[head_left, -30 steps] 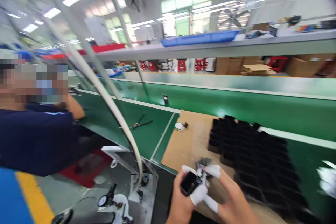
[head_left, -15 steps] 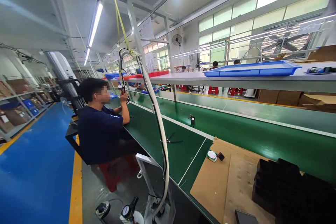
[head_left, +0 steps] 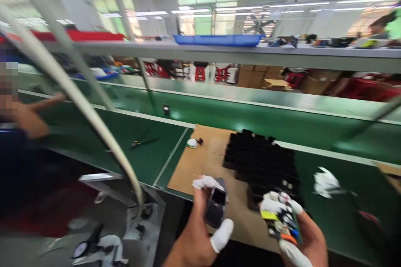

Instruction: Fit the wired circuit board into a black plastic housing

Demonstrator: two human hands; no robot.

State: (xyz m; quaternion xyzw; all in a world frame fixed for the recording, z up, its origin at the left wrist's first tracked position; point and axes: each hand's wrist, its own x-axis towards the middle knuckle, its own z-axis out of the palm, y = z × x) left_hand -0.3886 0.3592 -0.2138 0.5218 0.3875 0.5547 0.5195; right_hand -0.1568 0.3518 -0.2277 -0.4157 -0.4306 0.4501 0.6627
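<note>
Green bench (head_left: 219, 119) under cardboard sheet (head_left: 203, 162), black trays (head_left: 263, 160).

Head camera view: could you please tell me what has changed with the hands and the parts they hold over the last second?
A second ago both hands gripped the parts together; now they are apart. The left hand holds the dark casing, the right hand the circuit board. Half a second ago neither hand was in view. The black tray and cardboard sheet stayed put.
</note>
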